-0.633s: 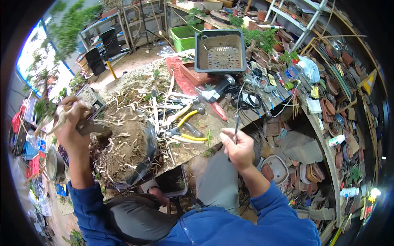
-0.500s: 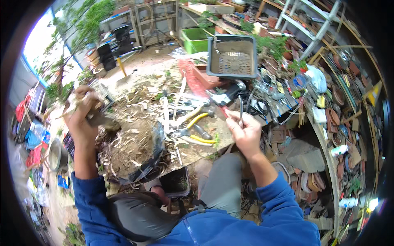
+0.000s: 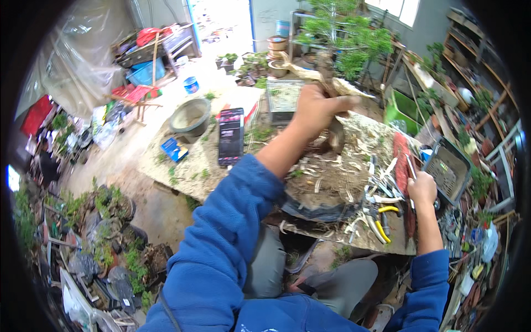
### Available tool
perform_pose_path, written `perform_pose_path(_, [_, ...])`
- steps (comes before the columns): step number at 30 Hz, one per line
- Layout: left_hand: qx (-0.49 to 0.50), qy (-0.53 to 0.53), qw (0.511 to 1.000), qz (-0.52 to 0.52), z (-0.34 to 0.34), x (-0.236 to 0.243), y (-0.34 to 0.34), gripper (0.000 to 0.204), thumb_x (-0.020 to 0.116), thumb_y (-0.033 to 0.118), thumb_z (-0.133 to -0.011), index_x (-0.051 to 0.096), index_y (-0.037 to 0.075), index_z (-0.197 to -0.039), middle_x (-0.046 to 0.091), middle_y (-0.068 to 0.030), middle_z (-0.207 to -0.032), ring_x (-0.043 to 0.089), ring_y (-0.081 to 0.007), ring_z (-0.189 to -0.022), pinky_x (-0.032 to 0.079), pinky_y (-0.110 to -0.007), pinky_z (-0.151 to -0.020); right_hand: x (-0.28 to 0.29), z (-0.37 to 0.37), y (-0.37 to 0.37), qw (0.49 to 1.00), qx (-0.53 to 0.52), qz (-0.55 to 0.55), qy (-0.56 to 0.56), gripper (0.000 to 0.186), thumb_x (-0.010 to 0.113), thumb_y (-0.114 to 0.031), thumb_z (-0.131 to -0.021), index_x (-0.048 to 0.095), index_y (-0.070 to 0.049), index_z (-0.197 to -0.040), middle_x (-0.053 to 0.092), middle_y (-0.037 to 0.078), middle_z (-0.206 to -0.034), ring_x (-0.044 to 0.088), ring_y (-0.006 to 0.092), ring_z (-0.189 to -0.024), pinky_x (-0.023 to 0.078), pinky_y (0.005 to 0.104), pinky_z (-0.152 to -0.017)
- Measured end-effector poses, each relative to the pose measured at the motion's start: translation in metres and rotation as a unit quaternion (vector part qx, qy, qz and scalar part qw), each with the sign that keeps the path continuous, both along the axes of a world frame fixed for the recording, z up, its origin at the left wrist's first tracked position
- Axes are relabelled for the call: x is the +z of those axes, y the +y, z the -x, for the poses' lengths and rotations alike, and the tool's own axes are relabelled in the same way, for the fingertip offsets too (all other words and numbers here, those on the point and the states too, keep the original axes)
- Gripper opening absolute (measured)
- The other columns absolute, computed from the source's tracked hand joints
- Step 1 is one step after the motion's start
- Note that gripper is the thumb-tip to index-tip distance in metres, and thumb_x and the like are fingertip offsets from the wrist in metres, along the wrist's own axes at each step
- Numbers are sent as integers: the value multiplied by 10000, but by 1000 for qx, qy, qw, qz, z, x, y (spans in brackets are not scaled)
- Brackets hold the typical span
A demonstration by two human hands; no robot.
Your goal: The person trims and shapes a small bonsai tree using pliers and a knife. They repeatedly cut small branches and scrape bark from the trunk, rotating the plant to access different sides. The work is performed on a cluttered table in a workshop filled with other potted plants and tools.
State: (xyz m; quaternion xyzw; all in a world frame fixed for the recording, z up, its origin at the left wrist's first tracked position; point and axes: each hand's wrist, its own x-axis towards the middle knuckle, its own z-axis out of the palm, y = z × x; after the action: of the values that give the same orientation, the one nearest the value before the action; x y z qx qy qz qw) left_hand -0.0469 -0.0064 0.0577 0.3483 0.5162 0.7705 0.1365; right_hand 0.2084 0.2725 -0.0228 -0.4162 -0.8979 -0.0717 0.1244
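My left hand (image 3: 321,108) is closed round the bare, twisted trunk (image 3: 336,135) of a small tree, beside pale stripped wood (image 3: 354,88). The trunk rises from a wide mound of soil (image 3: 326,185) strewn with wood shavings, with black plastic (image 3: 318,210) along its near side. Further right, my right hand (image 3: 423,189) is closed on a slim plier-like tool (image 3: 410,165), whose jaws I cannot make out clearly. Close to that hand lie yellow-handled pliers (image 3: 381,229) and several metal tools (image 3: 381,185). Green foliage (image 3: 354,41) stands beyond my left hand.
Left of the mound on the worktable (image 3: 166,157) are a phone (image 3: 231,136), a grey pot (image 3: 191,119) and a blue packet (image 3: 174,149). A dark sieve tray (image 3: 448,169) and a green bin (image 3: 401,112) stand right. Potted plants (image 3: 110,205) crowd the lower left.
The view has swung left, bringing the phone and doorway in. My left hand stays at the trunk. My right hand still holds its tool, now beside the red material at the table's right.
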Motion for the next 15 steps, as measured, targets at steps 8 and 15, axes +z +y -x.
perform_pose_path(8, [-56,-4,996,-67,10,-12,7,256,904,192,-795,757,5,-890,743,-59,-797,668,-121,-662,545,-289,-625,12,-3,-56,948,131,65,283,263,750,-200,-915,781,-20,-1105,761,160,-859,730,267,-762,557,379,-740])
perform_pose_path(15, [39,-1,992,119,44,-27,-5,288,774,265,-823,724,-10,-892,717,-128,-769,677,-200,-631,512,-308,-584,11,-22,-187,771,162,410,459,246,758,-125,-941,763,17,-1142,783,84,-888,680,90,-652,536,248,-563])
